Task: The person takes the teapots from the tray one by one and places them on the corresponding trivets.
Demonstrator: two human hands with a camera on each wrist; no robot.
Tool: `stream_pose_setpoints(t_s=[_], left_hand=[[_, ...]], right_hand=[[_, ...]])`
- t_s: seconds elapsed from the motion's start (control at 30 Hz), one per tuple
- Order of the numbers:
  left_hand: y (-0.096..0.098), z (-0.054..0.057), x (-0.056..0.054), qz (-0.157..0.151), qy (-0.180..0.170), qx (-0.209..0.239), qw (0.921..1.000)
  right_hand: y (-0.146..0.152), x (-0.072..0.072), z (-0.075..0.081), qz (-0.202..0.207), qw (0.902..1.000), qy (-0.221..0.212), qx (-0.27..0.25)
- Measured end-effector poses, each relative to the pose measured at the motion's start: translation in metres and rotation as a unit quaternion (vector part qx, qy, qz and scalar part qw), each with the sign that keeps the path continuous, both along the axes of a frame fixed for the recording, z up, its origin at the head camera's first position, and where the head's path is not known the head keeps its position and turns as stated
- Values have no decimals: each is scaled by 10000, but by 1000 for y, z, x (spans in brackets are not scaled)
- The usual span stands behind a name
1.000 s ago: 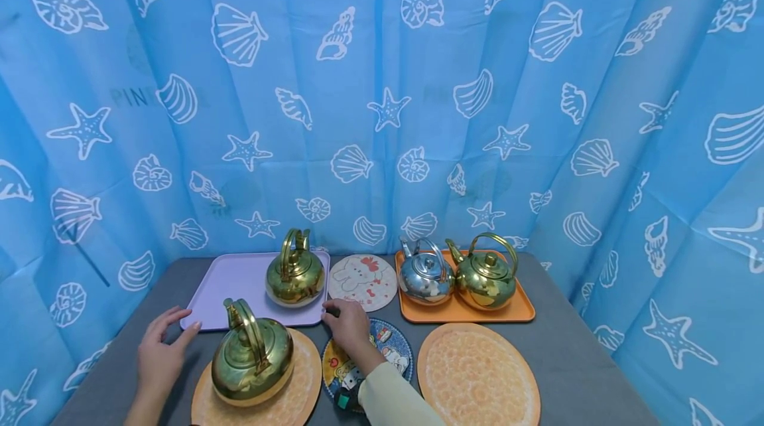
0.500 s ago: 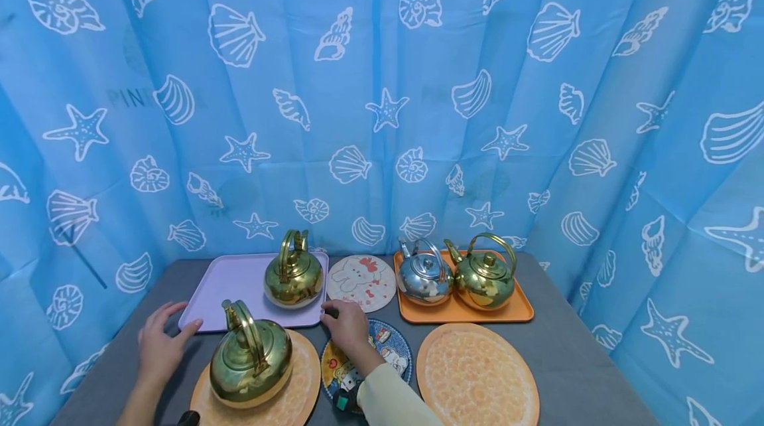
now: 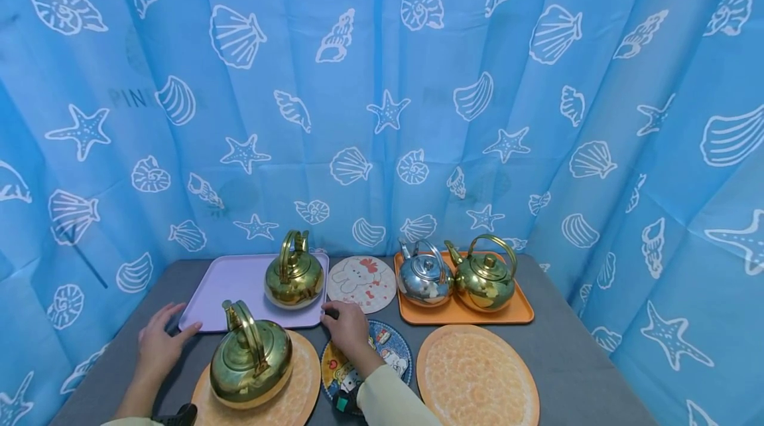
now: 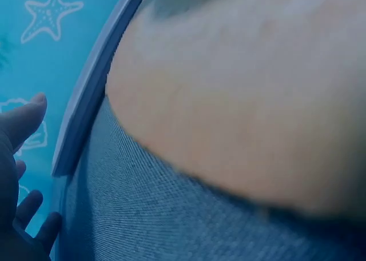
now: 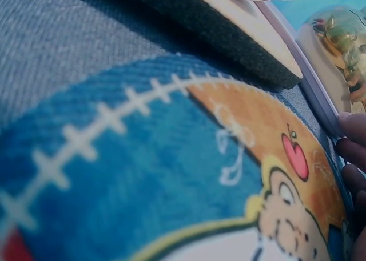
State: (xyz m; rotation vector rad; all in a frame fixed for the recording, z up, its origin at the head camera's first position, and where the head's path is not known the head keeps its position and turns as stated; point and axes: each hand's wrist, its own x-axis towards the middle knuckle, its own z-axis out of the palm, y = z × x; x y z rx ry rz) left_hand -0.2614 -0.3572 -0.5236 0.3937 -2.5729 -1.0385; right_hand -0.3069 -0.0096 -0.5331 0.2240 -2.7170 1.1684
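A lavender tray (image 3: 229,286) lies at the back left with a gold teapot (image 3: 294,280) on its right half. My left hand (image 3: 158,343) is by its front left corner, thumb and fingers spread apart; loose fingers (image 4: 40,215) show beside the tray edge (image 4: 91,84) in the left wrist view. At the front right corner is my right hand (image 3: 351,326), thumb and index finger right at the edge; I cannot tell whether they pinch it. In the right wrist view its fingers (image 5: 354,175) meet the tray rim (image 5: 317,98). Between my arms a larger gold teapot (image 3: 251,363) sits on a tan oval mat (image 3: 304,379).
An orange tray (image 3: 465,316) at the back right carries a silver teapot (image 3: 425,280) and a gold teapot (image 3: 486,283). A round rabbit mat (image 3: 358,280) lies between the trays. My right forearm crosses a blue cartoon mat (image 3: 398,346); another tan mat (image 3: 477,376) lies right.
Both hands stay at the tray corners. More of the left sleeve and a dark wrist strap now show at the bottom. The tray and teapots have not visibly moved.
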Motion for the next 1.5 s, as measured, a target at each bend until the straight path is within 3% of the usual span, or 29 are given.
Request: stream_pose_setpoints(t_s=[0.33,0.6,0.87,1.13,1.5], left_hand=[[-4,-6,-3,-62,-139,-204,9997],[-3,-2,-9,119,-787,-179,9967],[0,3,-8,127,-960,-327,9948],[1,0,-8,232,-998,-340,9942],[-4,-6,-10,211,-1035,-172,9943]], right_hand=[[0,0,1,-35,10000,-81,-11],[-1,0,1,-106,9998,-162,-28],[-1,0,0,-102,9998,-159,-48],[-2,3,1,-160,9998,-93,-87],[7,4,8,336,9943,-319,-961]])
